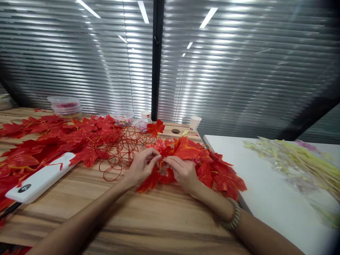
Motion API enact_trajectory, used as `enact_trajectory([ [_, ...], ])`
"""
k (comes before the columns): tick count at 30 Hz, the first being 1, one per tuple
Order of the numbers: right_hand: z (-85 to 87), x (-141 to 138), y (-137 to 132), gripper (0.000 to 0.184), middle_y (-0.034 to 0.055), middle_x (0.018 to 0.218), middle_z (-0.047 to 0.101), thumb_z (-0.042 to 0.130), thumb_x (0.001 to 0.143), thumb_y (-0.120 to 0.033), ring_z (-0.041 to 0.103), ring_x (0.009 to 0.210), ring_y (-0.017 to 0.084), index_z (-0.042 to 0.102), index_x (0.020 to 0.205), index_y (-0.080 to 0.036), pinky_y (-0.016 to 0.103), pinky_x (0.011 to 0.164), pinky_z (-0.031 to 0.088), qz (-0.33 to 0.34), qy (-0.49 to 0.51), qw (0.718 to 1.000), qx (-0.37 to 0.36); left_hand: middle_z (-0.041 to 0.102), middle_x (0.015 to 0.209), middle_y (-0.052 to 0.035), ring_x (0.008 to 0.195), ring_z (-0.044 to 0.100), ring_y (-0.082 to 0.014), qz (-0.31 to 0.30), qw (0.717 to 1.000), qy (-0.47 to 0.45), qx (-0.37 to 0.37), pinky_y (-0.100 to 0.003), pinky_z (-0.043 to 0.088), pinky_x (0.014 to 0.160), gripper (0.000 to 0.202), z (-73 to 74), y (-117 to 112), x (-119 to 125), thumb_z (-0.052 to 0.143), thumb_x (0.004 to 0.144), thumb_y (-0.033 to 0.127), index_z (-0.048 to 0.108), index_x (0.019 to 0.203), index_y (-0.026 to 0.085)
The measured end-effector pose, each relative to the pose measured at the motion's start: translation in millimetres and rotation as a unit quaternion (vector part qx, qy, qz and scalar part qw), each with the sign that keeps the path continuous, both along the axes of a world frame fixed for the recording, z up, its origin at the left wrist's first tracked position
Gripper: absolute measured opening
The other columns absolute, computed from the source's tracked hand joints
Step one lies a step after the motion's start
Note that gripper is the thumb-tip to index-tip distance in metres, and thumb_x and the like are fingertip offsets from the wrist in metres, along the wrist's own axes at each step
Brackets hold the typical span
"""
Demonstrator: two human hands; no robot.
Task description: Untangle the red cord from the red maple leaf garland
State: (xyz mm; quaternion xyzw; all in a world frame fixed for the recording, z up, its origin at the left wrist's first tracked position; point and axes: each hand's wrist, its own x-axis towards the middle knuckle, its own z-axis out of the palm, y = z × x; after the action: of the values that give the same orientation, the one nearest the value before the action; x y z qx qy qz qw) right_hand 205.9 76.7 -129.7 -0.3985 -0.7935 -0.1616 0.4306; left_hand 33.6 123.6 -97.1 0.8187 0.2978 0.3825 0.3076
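Note:
My left hand is closed, thumb and forefinger pinched together at a red artificial maple leaf with a yellow stem. Facing it, my right hand has its fingers pressed together at the same spot; what lies between those fingertips is too small to tell. Beneath and behind both hands spreads a pile of red-orange maple leaves. A loose tangle of thin red cord lies just left of my left hand, on the wooden table.
More red leaves cover the left side, partly around a white power strip-like device. Behind are stacked plastic tubs, a tub of coloured beads and a paper cup. A white table holding yellow stems adjoins on the right.

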Motion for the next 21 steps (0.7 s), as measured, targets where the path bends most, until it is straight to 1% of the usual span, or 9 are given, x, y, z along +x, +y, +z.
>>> enact_trajectory([
  [3, 0.0, 0, 0, 0.029, 0.0074, 0.092, 0.067, 0.039, 0.083, -0.002, 0.064, 0.076, 0.013, 0.060, 0.100, -0.013, 0.021, 0.063, 0.049, -0.001, 0.005, 1.000, -0.007, 0.056, 0.072, -0.0011, 0.066, 0.054, -0.0118, 0.000, 1.000, -0.021, -0.015, -0.021, 0.043, 0.059, 0.016, 0.0, 1, 1, 0.049, 0.083, 0.028, 0.055, 0.076, 0.015],
  [6, -1.5, -1, 0, 0.026, 0.0069, 0.090, 0.067, 0.041, 0.084, -0.004, 0.063, 0.076, 0.013, 0.059, 0.099, -0.013, 0.021, 0.063, 0.049, 0.001, 0.022, 0.999, -0.023, 0.054, 0.067, 0.0011, 0.060, 0.054, -0.0106, -0.038, 0.991, -0.059, -0.112, -0.021, 0.044, 0.057, 0.017, 0.9, 1, 2, 0.050, 0.083, 0.031, 0.053, 0.076, 0.015],
  [8, -2.0, -2, -1, 0.022, 0.0061, 0.088, 0.067, 0.044, 0.084, -0.008, 0.063, 0.075, 0.013, 0.059, 0.099, -0.015, 0.020, 0.062, 0.049, 0.004, 0.034, 0.999, -0.041, 0.053, 0.064, 0.0023, 0.056, 0.054, -0.0097, -0.063, 0.976, -0.085, -0.190, -0.021, 0.045, 0.055, 0.018, 2.9, 1, 3, 0.052, 0.081, 0.032, 0.052, 0.075, 0.015],
  [10, -1.2, -3, -1, 0.019, 0.0053, 0.086, 0.067, 0.047, 0.085, -0.011, 0.063, 0.073, 0.013, 0.060, 0.098, -0.016, 0.021, 0.063, 0.049, 0.009, 0.057, 0.997, -0.053, 0.054, 0.065, 0.0019, 0.057, 0.056, -0.0098, -0.077, 0.956, -0.115, -0.257, -0.021, 0.047, 0.056, 0.019, 5.4, 1, 3, 0.057, 0.078, 0.033, 0.053, 0.075, 0.015],
  [13, 2.4, -5, -1, 0.014, 0.0047, 0.080, 0.066, 0.049, 0.085, -0.014, 0.062, 0.071, 0.013, 0.061, 0.091, -0.016, 0.022, 0.066, 0.049, 0.013, 0.141, 0.988, -0.065, 0.060, 0.075, -0.0011, 0.066, 0.061, -0.0123, -0.080, 0.924, -0.190, -0.321, -0.025, 0.050, 0.065, 0.020, 8.7, 4, 2, 0.063, 0.074, 0.033, 0.056, 0.080, 0.015],
  [15, 4.9, -6, 0, 0.012, 0.0041, 0.077, 0.066, 0.050, 0.084, -0.016, 0.062, 0.068, 0.013, 0.062, 0.087, -0.016, 0.023, 0.066, 0.050, 0.005, 0.219, 0.972, -0.084, 0.063, 0.083, -0.0040, 0.073, 0.063, -0.0146, -0.076, 0.908, -0.242, -0.333, -0.029, 0.050, 0.073, 0.024, 9.6, 7, 0, 0.062, 0.074, 0.035, 0.058, 0.086, 0.015],
  [16, 5.8, -6, 1, 0.011, 0.0040, 0.076, 0.066, 0.051, 0.083, -0.018, 0.062, 0.067, 0.013, 0.062, 0.085, -0.016, 0.023, 0.065, 0.050, -0.003, 0.260, 0.961, -0.094, 0.064, 0.086, -0.0054, 0.076, 0.063, -0.0158, -0.072, 0.907, -0.256, -0.326, -0.030, 0.049, 0.076, 0.027, 9.6, 9, -2, 0.060, 0.076, 0.037, 0.058, 0.089, 0.015],
  [19, 6.8, -5, 4, 0.012, 0.0046, 0.078, 0.066, 0.053, 0.082, -0.024, 0.062, 0.067, 0.014, 0.061, 0.084, -0.015, 0.024, 0.063, 0.051, -0.026, 0.382, 0.914, -0.131, 0.065, 0.092, -0.0081, 0.081, 0.063, -0.0180, -0.047, 0.925, -0.258, -0.276, -0.031, 0.046, 0.080, 0.038, 8.3, 13, -5, 0.047, 0.082, 0.047, 0.057, 0.100, 0.015],
  [21, 7.6, -3, 7, 0.015, 0.0050, 0.077, 0.065, 0.053, 0.081, -0.028, 0.062, 0.067, 0.015, 0.059, 0.085, -0.015, 0.026, 0.063, 0.051, -0.030, 0.439, 0.885, -0.150, 0.066, 0.094, -0.0087, 0.083, 0.063, -0.0188, -0.030, 0.937, -0.241, -0.252, -0.032, 0.045, 0.081, 0.047, 6.9, 15, -7, 0.037, 0.084, 0.052, 0.055, 0.107, 0.015],
])
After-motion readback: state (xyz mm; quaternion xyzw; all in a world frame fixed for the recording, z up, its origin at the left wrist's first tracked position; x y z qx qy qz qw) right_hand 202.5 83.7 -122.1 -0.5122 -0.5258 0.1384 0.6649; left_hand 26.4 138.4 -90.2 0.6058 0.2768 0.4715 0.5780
